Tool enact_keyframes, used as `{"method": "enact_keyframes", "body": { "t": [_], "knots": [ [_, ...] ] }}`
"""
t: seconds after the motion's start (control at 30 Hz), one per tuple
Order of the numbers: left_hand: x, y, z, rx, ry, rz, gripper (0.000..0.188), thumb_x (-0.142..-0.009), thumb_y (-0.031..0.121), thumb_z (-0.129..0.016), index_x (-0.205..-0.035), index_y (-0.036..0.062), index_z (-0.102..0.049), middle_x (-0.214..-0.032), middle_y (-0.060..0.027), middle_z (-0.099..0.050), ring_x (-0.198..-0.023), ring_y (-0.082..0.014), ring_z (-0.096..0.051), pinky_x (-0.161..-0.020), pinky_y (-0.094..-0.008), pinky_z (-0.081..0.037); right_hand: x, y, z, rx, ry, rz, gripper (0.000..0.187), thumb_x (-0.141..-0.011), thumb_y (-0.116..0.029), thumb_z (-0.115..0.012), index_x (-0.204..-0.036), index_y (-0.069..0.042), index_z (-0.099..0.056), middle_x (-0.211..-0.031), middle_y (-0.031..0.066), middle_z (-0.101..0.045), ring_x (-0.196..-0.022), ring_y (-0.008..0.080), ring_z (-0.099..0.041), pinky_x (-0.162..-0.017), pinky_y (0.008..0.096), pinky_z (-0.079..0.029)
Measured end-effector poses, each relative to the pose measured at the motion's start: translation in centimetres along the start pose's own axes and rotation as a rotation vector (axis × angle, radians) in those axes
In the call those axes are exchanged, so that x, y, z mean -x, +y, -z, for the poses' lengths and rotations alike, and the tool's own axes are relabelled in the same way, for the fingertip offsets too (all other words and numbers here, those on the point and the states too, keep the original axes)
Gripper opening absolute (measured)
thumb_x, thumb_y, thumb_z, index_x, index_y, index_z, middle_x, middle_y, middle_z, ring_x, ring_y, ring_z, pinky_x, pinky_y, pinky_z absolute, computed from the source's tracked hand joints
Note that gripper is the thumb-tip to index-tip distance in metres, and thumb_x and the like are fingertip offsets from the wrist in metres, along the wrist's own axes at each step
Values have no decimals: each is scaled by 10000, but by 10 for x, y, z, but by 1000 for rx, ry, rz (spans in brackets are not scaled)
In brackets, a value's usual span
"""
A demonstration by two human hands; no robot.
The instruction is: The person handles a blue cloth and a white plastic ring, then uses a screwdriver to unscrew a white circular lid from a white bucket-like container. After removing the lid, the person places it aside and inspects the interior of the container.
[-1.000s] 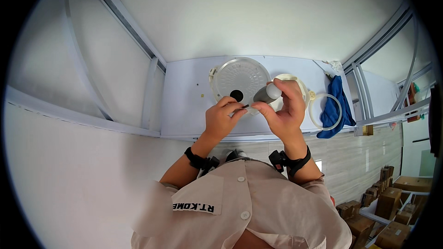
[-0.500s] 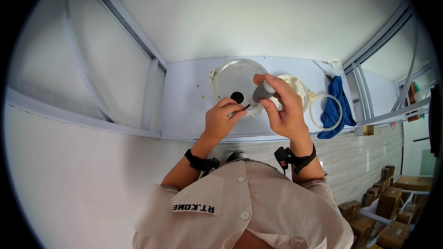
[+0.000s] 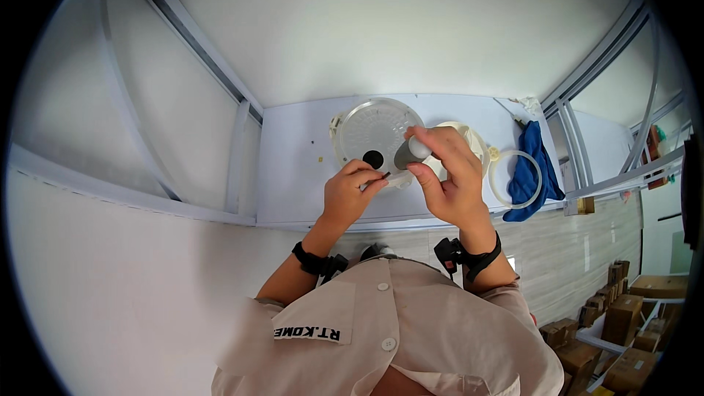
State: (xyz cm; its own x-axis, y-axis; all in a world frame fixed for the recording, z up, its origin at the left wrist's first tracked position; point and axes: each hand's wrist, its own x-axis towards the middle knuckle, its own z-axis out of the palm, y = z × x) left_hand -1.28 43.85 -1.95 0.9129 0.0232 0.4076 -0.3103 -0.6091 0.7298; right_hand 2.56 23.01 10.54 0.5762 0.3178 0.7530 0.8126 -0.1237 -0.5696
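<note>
Your right hand (image 3: 449, 183) held a small grey cylinder (image 3: 409, 152), fingers wrapped round it, just above the near edge of the round clear lid (image 3: 370, 128) on the white surface (image 3: 293, 169). Your left hand (image 3: 350, 194) pinched a thin dark piece (image 3: 386, 175) between thumb and forefinger, beside the lid's black centre cap (image 3: 373, 158). Right of the lid, partly hidden by your right hand, sat a white pot (image 3: 469, 139); further right lay a pale ring (image 3: 515, 180) and a blue cloth (image 3: 534, 169), touching it.
</note>
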Motion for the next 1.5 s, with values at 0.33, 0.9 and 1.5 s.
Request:
{"method": "enact_keyframes", "body": {
  "t": [0.33, 0.9, 1.5],
  "knots": [
    [0, 4, -1, 6, 16, -8, 156, -842, 150, -885, -951, 61, -817, -973, -46, -730, -724, -189, -722, -665, -309, -561, -1, -1, 2, 65, 84, 54, 481, -889, -13, -786, -1355, -17, -667, -1234, 178, -695, -1057, 327, -686, -906, 389, -556],
    [1, 0, -5, 91, 12, 82, 160, -849, 183, -883, -953, 76, -827, -977, -29, -729, -753, -170, -736, -660, -299, -550, 3, -5, 11, 120, 110, -167, 411, -867, -69, -856, -1267, -48, -762, -1088, 132, -686, -947, 251, -668, -866, 316, -546],
    [1, 5, -1, 17, -18, 58, 154, -852, 177, -875, -948, 70, -818, -986, -40, -724, -747, -187, -731, -662, -311, -555, 3, -3, -3, -89, -2, 82, 443, -898, -85, -800, -1331, -52, -715, -1300, 173, -691, -1014, 321, -708, -815, 390, -587]
  ]
}}
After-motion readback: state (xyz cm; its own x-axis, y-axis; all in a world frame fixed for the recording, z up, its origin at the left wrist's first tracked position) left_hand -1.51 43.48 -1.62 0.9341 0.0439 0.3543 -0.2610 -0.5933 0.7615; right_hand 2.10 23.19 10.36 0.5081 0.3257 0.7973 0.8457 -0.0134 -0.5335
